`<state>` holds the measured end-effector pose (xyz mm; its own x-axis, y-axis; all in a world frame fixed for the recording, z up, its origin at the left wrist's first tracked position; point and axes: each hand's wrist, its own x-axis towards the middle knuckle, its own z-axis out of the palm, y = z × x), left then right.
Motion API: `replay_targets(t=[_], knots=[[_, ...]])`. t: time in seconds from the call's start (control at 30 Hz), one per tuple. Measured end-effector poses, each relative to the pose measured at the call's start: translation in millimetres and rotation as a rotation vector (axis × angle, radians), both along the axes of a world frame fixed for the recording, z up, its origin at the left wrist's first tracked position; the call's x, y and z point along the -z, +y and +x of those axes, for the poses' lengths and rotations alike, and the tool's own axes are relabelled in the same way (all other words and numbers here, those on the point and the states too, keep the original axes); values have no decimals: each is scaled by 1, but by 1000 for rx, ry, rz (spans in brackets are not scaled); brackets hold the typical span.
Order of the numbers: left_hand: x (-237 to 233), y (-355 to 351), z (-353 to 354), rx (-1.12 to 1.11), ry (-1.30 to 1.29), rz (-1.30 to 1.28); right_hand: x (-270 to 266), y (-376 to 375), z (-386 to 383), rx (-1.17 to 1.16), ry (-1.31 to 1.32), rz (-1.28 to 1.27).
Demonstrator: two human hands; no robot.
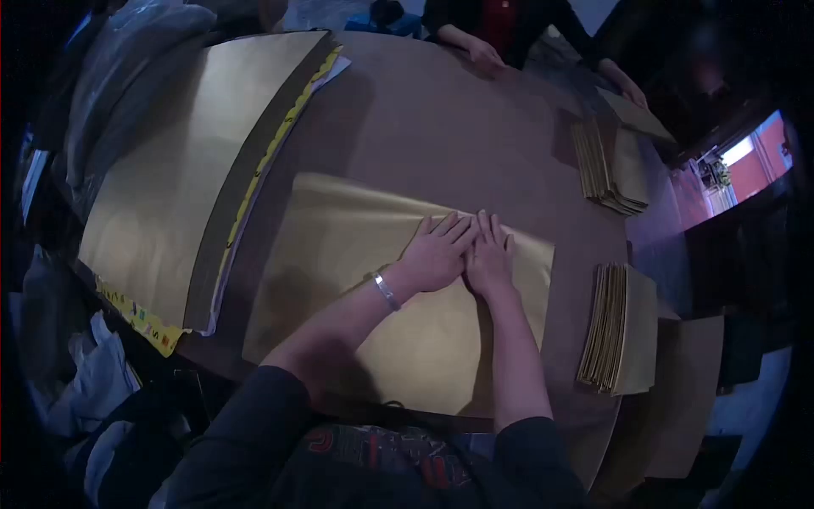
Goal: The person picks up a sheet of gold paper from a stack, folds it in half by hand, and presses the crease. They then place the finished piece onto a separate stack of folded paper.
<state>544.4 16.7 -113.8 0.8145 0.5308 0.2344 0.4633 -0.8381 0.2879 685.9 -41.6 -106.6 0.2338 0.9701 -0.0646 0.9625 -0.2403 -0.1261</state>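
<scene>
A large gold-brown paper sheet [415, 356] lies on the table in front of me. My left hand [437, 254] rests on the sheet near its far edge, palm down with fingers stretched out. Right beside it, my right hand [489, 259] also presses flat on the paper, fingers extended toward that edge. The fingertips of both hands nearly meet. A raised ridge or fold runs along the far edge; whether it is creased under my fingers is hidden. A silvery band [386, 291] circles my left wrist.
A thick stack of gold sheets [186, 153] with yellow printed edging stands at left. On the right are two bundles of folded paper, one nearer [640, 331] and one farther [627, 174]. Across the table [407, 119], another person's hand [627, 85] touches a folded piece [640, 117].
</scene>
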Motion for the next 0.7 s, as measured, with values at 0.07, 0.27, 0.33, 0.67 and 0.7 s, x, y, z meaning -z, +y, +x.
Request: replay_targets(t=[0.07, 0.27, 0.33, 0.67, 0.7], knots=[[0, 3, -3, -32, -20, -40, 0, 0, -2, 2, 3, 18], [4, 20, -26, -124, 66, 9, -11, -1, -9, 23, -2, -45], [8, 28, -38, -170, 56, 11, -7, -1, -8, 20, -8, -33], [1, 91, -146, -483, 152, -88, 5, 1, 0, 4, -31, -6], [0, 98, -158, -547, 185, -106, 3, 2, -2, 20, -33, -20]])
